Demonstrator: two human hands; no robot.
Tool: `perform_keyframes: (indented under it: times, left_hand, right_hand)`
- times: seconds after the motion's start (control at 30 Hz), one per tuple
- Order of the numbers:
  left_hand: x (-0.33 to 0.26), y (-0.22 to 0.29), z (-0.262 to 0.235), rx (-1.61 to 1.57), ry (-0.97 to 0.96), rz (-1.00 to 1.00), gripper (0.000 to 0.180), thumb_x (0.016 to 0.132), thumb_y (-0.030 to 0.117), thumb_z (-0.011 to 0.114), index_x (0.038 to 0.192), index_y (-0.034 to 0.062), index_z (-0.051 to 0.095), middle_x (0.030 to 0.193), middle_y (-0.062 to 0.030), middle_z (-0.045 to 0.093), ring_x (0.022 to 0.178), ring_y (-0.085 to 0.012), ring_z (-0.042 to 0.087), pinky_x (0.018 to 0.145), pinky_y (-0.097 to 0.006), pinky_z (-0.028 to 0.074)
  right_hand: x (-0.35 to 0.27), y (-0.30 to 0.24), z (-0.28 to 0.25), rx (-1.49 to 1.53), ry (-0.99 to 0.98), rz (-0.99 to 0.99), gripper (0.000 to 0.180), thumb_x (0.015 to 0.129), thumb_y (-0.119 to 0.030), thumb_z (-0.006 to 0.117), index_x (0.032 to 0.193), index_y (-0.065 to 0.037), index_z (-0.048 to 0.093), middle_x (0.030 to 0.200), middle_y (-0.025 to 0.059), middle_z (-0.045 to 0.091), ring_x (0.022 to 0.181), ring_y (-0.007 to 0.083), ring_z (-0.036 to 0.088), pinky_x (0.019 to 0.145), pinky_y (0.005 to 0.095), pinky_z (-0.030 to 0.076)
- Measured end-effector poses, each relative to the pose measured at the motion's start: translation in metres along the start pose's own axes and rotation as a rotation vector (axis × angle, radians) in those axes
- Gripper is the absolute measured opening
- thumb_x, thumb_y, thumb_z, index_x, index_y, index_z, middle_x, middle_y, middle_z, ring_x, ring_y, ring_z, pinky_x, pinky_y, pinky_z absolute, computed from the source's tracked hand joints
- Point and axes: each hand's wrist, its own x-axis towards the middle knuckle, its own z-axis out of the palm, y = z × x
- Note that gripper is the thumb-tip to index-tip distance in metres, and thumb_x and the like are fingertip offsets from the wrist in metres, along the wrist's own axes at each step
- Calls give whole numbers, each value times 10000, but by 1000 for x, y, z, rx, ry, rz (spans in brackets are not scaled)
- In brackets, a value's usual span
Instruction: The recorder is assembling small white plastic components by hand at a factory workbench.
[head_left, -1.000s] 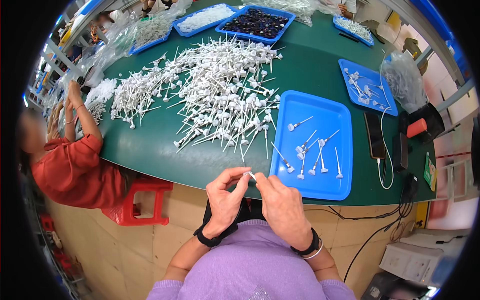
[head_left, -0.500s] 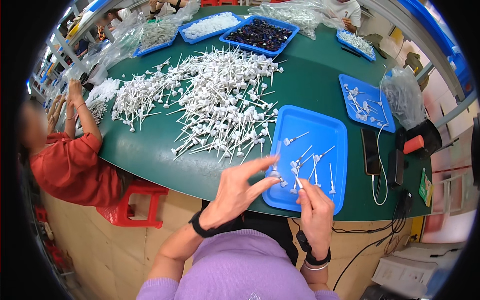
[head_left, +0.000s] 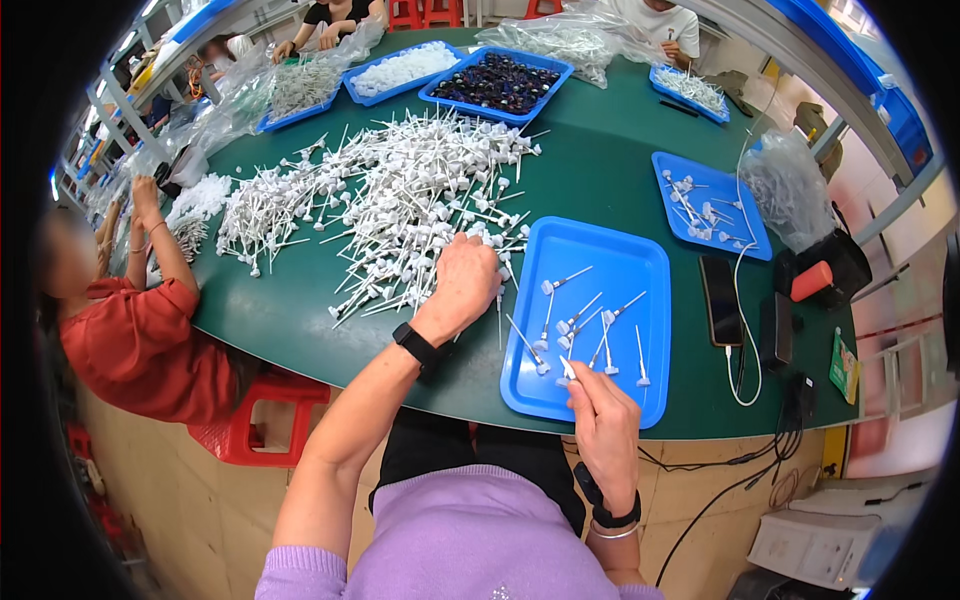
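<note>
My left hand (head_left: pixel 466 282) is at the near right edge of a large pile of white-headed thin sticks (head_left: pixel 415 190). Its fingers curl down among them, so the tips and anything in them are hidden. Over the near part of a blue tray (head_left: pixel 645 270), my right hand (head_left: pixel 608 415) is closed, thumb against fingers, on a slim white piece (head_left: pixel 568 370). Only the piece's tip shows, too little to name its kind. Several sticks with pale heads (head_left: pixel 610 312) lie scattered in that tray.
At the back stand trays of dark shiny pieces (head_left: pixel 500 88) and white bits (head_left: pixel 405 72). A smaller blue tray (head_left: pixel 715 205), a phone (head_left: pixel 720 300) with a white cable and a black box (head_left: pixel 775 330) are on the right. A person in red (head_left: pixel 150 345) works at left.
My left hand has moved from above the tray to the pile on the left. Sticks it partly covered now show at the tray's left. My right hand still grips the white piece.
</note>
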Motion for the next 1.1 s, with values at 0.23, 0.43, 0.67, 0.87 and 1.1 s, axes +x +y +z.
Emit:
perform_keyframes:
  times: [0.23, 0.43, 0.67, 0.87, 1.1]
  left_hand:
    - [-86, 34, -68, -573, 164, -174, 100, 839, 100, 780, 891, 43, 716, 740, -33, 658, 590, -59, 568, 492, -242, 389]
    - [-148, 44, -52, -1328, 154, -453, 189, 875, -17, 738, 1051, -16, 670, 913, -49, 716, 761, -54, 640, 658, -200, 509]
    - [-164, 42, -49, -1230, 242, -389, 179, 888, -47, 709, 1063, -34, 674, 995, -64, 709, 854, -98, 670, 764, -222, 539]
    - [-167, 43, -54, -1323, 161, -399, 220, 890, -68, 687, 1108, -39, 688, 1103, -102, 690, 966, -135, 672, 821, -249, 550]
    - [-172, 35, -55, -1480, 64, -398, 248, 917, -51, 664, 1164, -37, 684, 1223, -128, 645, 1064, -165, 657, 923, -274, 548]
  right_hand:
    - [-1, -5, 5, 45, -7, -40, 245, 936, -54, 634, 1179, -29, 651, 818, 152, 612, 681, 335, 609, 591, 415, 457]
    - [4, -32, 30, 55, -96, -176, 265, 914, -38, 659, 1179, -43, 661, 817, 130, 608, 642, 303, 600, 570, 378, 458]
    - [5, -42, 42, -46, -160, -260, 321, 911, -56, 659, 1229, -83, 625, 789, 117, 547, 605, 326, 589, 533, 421, 452]
    - [4, -43, 44, -110, -190, -292, 320, 898, -48, 659, 1212, -98, 627, 785, 107, 551, 601, 322, 603, 521, 425, 469]
    - [4, -45, 43, -173, -231, -292, 291, 895, -47, 658, 1177, -95, 607, 781, 105, 549, 606, 328, 614, 516, 427, 480]
